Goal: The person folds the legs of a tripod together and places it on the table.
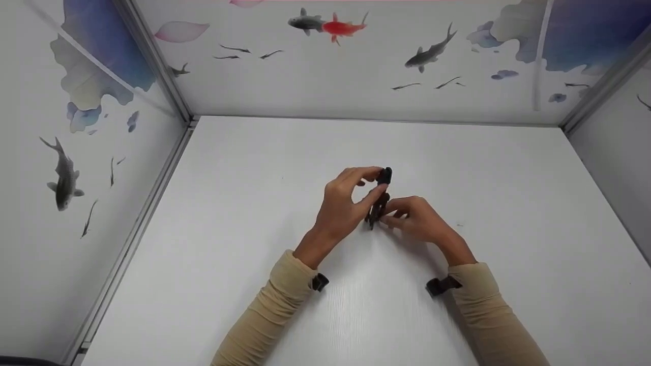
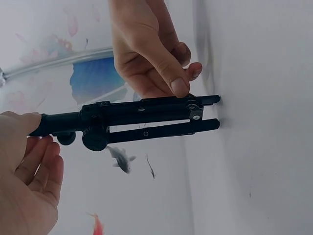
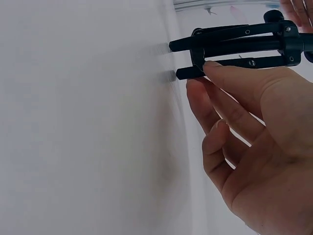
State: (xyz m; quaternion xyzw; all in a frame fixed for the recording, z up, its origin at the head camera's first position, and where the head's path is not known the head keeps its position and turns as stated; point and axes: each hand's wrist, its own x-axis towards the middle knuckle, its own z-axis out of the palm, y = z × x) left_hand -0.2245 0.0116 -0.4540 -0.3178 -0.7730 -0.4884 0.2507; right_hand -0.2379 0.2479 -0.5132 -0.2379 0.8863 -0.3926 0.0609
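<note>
A small black tripod (image 1: 377, 207) stands upright on the white table, its legs folded close to the centre column. My left hand (image 1: 343, 201) grips its upper end between thumb and fingers. Low on the tripod, my right hand (image 1: 419, 221) pinches one leg near the foot with thumb and index finger. In the left wrist view, a round knob (image 2: 95, 138) sticks out at the leg joint, and the leg tips meet the table surface. From the right wrist view, the other fingers of that hand are loosely bent below the leg.
The white tabletop (image 1: 244, 203) spreads around both hands. Panels printed with fish and lotus leaves stand at the back (image 1: 356, 76), the left and the right. Metal rails (image 1: 132, 239) edge the left side. Small black devices (image 1: 440, 287) sit on both wrists.
</note>
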